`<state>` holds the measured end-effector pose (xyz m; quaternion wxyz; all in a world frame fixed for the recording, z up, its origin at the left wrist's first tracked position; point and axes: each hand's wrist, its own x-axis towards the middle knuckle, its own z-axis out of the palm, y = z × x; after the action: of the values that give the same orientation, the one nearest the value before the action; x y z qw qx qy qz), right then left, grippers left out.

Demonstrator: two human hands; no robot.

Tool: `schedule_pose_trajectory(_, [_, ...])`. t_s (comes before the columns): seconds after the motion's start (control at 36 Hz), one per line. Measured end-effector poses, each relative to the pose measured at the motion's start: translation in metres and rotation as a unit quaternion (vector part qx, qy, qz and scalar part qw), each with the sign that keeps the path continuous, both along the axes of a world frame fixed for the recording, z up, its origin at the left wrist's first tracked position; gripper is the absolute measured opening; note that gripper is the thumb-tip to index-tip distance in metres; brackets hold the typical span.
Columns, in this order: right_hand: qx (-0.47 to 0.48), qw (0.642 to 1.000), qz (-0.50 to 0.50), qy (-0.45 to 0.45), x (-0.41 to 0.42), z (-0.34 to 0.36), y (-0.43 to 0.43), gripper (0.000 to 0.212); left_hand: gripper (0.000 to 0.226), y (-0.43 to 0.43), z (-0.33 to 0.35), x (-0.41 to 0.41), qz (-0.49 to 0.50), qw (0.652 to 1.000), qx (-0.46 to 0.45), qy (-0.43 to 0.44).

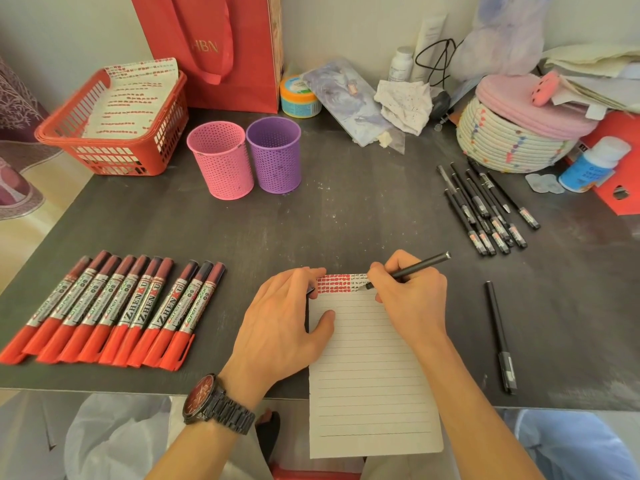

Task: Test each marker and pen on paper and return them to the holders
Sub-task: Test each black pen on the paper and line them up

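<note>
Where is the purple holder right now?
In the head view, the purple holder stands upright at the back of the desk, left of centre, just right of the pink holder.

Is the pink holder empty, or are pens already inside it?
Empty, it seems: the pink holder stands upright, only its perforated inner wall shows, and nothing rises above the rim.

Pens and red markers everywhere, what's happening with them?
A person is testing pens. The right hand holds a slim black pen, its tip on a lined white paper sheet beside red and black test marks. The left hand presses the sheet flat. A row of red-capped markers and a bunch of black pens lie on the dark table; nothing sticks out of the pink perforated holder or the purple holder.
</note>
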<state>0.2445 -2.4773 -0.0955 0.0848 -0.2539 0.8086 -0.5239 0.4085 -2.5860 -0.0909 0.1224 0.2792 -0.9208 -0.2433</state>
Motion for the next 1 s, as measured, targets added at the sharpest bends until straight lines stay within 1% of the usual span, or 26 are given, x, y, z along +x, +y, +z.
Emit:
schedule_pose_trajectory(0.25, [-0.001, 1.0, -0.001, -0.007, -0.001, -0.001, 0.001, 0.027, 0.033, 0.0, -0.001, 0.0, -0.009, 1.0, -0.005, 0.007])
schedule_pose_trajectory(0.36, [0.001, 1.0, -0.001, -0.011, -0.001, -0.001, 0.001, 0.028, 0.039, -0.001, -0.003, 0.0, -0.009, 1.0, -0.007, 0.005])
schedule_pose_trajectory(0.47, [-0.049, 0.997, -0.024, -0.055, -0.003, 0.003, 0.003, 0.029, 0.031, -0.002, -0.003, 0.001, -0.013, 1.0, -0.013, 0.005])
schedule_pose_trajectory(0.56, [-0.102, 0.991, -0.035, -0.084, -0.003, 0.005, 0.004, 0.038, 0.033, -0.002, -0.005, 0.0, -0.005, 1.0, -0.009, 0.008])
schedule_pose_trajectory(0.58, [-0.113, 0.989, -0.037, -0.086, -0.002, 0.007, 0.005, 0.039, 0.036, -0.002, -0.004, 0.0, -0.003, 1.0, -0.004, 0.009])
schedule_pose_trajectory(0.64, [-0.131, 0.987, -0.033, -0.082, 0.001, 0.012, 0.005, 0.033, 0.037, -0.001, -0.002, 0.001, 0.001, 1.0, 0.0, 0.017])
schedule_pose_trajectory(0.75, [-0.166, 0.983, 0.018, -0.078, 0.008, 0.026, 0.01, 0.016, 0.041, -0.002, -0.002, 0.0, 0.007, 1.0, 0.002, 0.019])
schedule_pose_trajectory(0.78, [-0.173, 0.98, 0.036, -0.091, 0.009, 0.028, 0.012, 0.013, 0.042, -0.003, -0.002, 0.0, 0.009, 1.0, 0.002, 0.02])
schedule_pose_trajectory(0.83, [-0.192, 0.968, 0.071, -0.145, 0.012, 0.03, 0.017, 0.004, 0.042, -0.002, -0.001, -0.001, 0.017, 1.0, -0.011, 0.023])
schedule_pose_trajectory(0.86, [-0.206, 0.958, 0.088, -0.181, 0.014, 0.03, 0.018, 0.004, 0.041, -0.001, 0.0, 0.0, 0.02, 0.999, -0.019, 0.028])
schedule_pose_trajectory(0.92, [-0.228, 0.938, 0.116, -0.235, 0.018, 0.026, 0.023, 0.018, 0.035, 0.001, 0.002, 0.002, 0.025, 0.998, -0.021, 0.053])
schedule_pose_trajectory(0.97, [-0.227, 0.935, 0.129, -0.239, 0.021, 0.019, 0.027, 0.02, 0.022, 0.002, 0.004, 0.004, 0.022, 0.996, -0.003, 0.082])
schedule_pose_trajectory(1.0, [-0.226, 0.937, 0.133, -0.229, 0.022, 0.015, 0.029, 0.024, 0.015, 0.002, 0.005, 0.006, 0.021, 0.995, 0.008, 0.096])
